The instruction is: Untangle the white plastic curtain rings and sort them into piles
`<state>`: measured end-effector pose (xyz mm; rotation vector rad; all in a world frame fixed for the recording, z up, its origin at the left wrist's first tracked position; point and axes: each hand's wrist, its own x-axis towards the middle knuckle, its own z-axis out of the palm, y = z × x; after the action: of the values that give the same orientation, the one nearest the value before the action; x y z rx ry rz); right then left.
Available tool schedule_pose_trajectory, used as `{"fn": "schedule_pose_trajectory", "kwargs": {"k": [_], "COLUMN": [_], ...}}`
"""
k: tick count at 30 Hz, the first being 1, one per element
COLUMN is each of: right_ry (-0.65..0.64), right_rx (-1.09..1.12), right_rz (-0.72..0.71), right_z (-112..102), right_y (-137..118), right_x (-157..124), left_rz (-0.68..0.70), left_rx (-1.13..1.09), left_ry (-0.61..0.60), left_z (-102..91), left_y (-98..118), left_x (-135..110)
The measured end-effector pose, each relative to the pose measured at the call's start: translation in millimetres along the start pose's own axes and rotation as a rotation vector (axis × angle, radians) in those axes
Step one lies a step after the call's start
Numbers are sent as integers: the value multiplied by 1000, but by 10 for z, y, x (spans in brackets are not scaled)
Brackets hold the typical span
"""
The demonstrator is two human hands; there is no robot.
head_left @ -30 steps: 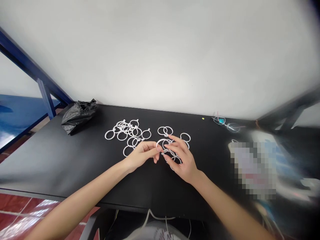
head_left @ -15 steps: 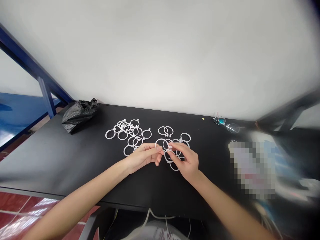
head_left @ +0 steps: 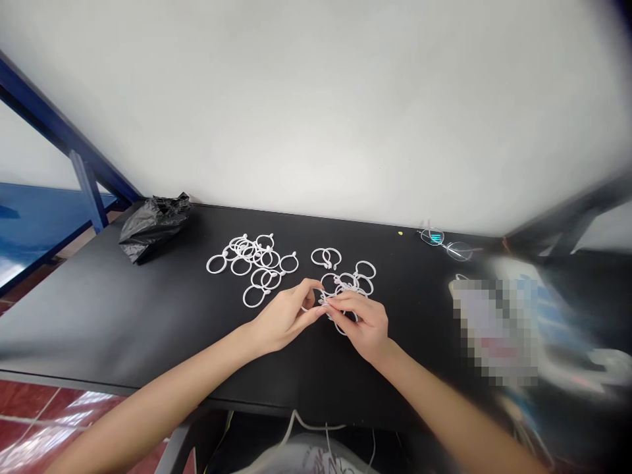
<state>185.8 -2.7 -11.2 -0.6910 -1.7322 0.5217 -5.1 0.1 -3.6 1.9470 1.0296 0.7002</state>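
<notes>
Between my two hands is a white plastic ring (head_left: 305, 309), mostly covered by the fingers. My left hand (head_left: 286, 315) is closed, its thumb and fingers pinching the ring. Fingertips of my right hand (head_left: 364, 322) press on the same ring from the other side, also pinched together. Behind and under the right hand lies a loose group of white rings (head_left: 365, 268), partly hidden. To the left of my left hand a pile of similar rings (head_left: 240, 266) with small end knobs overlaps on the black table (head_left: 162, 316). Two interlocked rings (head_left: 334, 255) sit just beyond my fingers.
A crumpled black plastic bag (head_left: 155, 227) rests at the back left. Eyeglasses (head_left: 459, 251) and a small yellow bit (head_left: 400, 233) lie at the back right. A blurred plastic package (head_left: 494, 329) is at the right, and a white wall (head_left: 316, 118) rises behind the table.
My left hand has turned and its fingers have curled in around the ring. The ring has dropped lower and is more covered, and both hands' fingertips now meet.
</notes>
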Motion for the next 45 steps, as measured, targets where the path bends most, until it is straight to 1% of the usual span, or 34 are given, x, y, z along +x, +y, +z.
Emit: {"fn": "schedule_pose_trajectory", "kwargs": {"k": [4,10,12,13,15,16,17,18,20,22,26,28,32,35,36,39,41,45], "right_ry": [-13,-54,-67,-56,16,61,91,93,15,-130,-437,-497,-434,-445,-441,-377,-358,-329], "right_rx": [49,118,147,153,99,26,-68,-165,-318,-402,-472,-482,-484,-487,-490,-505,-504,-481], "right_rz": [51,108,171,220,326,364,379,375,338,312,316,308,251,208,217,321,363,394], "right_z": [18,-8,-63,-99,-181,-223,-261,-294,-337,-344,-290,-264,-222,-152,-119,-20,20,-6], "right_y": [25,46,66,85,138,170,203,236,294,335,373,379,393,426,444,511,555,600], "right_x": [-3,-18,-19,-14,12,34,60,88,144,186,211,216,285,398,442,559,607,612], "left_rz": [36,70,100,118,159,177,189,194,181,152,118,111,116,141,147,153,153,170], "left_rx": [70,121,209,281,451,528,592,647,733,790,815,812,802,783,776,761,752,723], "left_ry": [8,15,26,53,134,173,200,213,205,183,153,160,191,226,237,244,241,247], "left_z": [-1,-29,-88,-129,-229,-280,-327,-368,-422,-442,-439,-442,-451,-447,-445,-444,-446,-435], "left_y": [-68,-32,-34,-48,-106,-146,-188,-230,-298,-335,-335,-326,-303,-272,-260,-229,-217,-198], "left_x": [16,29,27,30,49,62,77,91,112,122,125,124,121,119,118,118,117,111]}}
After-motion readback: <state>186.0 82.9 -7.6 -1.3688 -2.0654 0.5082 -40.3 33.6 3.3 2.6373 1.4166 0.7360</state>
